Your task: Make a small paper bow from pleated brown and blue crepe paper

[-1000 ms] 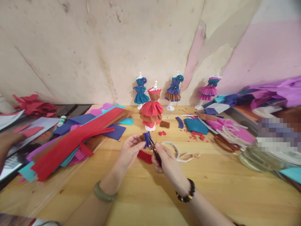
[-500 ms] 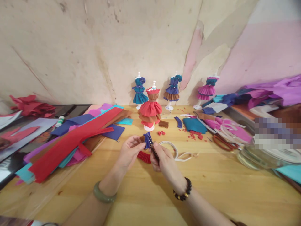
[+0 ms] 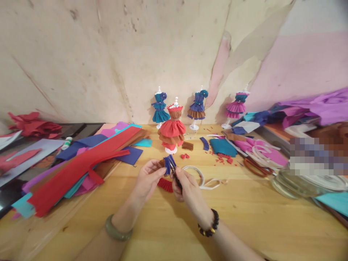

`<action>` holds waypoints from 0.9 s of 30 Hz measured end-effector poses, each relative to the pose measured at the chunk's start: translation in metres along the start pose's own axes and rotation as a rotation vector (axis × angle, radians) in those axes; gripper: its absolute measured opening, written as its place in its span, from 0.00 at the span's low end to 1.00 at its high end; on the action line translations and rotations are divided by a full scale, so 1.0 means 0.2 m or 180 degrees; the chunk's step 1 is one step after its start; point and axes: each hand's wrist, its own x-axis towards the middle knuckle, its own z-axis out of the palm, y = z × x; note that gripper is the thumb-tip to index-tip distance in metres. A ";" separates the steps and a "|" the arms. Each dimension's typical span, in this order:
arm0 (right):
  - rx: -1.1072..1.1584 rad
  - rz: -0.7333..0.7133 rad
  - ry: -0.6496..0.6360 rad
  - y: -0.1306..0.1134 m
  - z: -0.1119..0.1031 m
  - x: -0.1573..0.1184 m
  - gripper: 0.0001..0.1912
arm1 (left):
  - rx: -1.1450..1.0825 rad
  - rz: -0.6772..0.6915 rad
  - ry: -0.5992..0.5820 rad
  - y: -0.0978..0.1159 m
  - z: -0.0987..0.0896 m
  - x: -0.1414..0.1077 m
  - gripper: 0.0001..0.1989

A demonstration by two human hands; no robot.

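Note:
Between thumb and fingers, my left hand (image 3: pixel 149 178) pinches a pleated blue and brown paper piece (image 3: pixel 168 165) above the table. My right hand (image 3: pixel 185 185) is closed around dark-handled scissors (image 3: pixel 177 180), whose blades lie against the blue pleats. Below the hands a red pleated strip (image 3: pixel 165 185) rests on the wood. Just beyond them stands a small dress form in a red and brown paper dress (image 3: pixel 173 127). A small red bow (image 3: pixel 185 156) and a brown paper piece (image 3: pixel 187 145) lie beside its base.
Three more dressed forms stand by the wall, one in teal (image 3: pixel 160 108). Long paper strips (image 3: pixel 78 166) are heaped at left. A white ribbon roll (image 3: pixel 201 175), teal paper (image 3: pixel 223 147), orange-handled scissors (image 3: pixel 257 167) and a glass jar (image 3: pixel 288 185) are at right.
The view has shifted slightly, so the table items appear lower and a little further left. Both hands keep their holds, with the scissors still at the blue pleats.

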 end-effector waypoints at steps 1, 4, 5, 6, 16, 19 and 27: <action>-0.0011 -0.0015 -0.0007 0.00 0.00 0.00 0.30 | 0.0003 0.0014 0.0002 0.00 0.00 0.00 0.17; -0.0075 -0.0131 -0.0030 0.01 0.00 0.00 0.30 | 0.0035 0.0067 -0.0030 -0.01 0.00 0.00 0.16; -0.0100 -0.0181 -0.0024 0.02 0.00 0.00 0.30 | 0.0050 0.0097 -0.0039 -0.01 -0.01 0.00 0.15; -0.0129 -0.0222 -0.0012 0.02 0.00 0.00 0.29 | 0.0064 0.0135 -0.0039 -0.01 -0.01 0.00 0.14; -0.0470 -0.0148 -0.0084 -0.01 0.04 -0.04 0.30 | -0.0003 0.0360 0.0017 0.03 -0.01 0.00 0.14; -0.0337 -0.0098 -0.0049 0.00 0.04 -0.04 0.31 | -0.0110 0.0269 -0.0058 0.03 -0.02 0.00 0.15; -0.0051 0.0329 -0.0176 0.02 0.01 -0.03 0.31 | -0.0193 0.0253 -0.0011 0.03 -0.02 0.01 0.16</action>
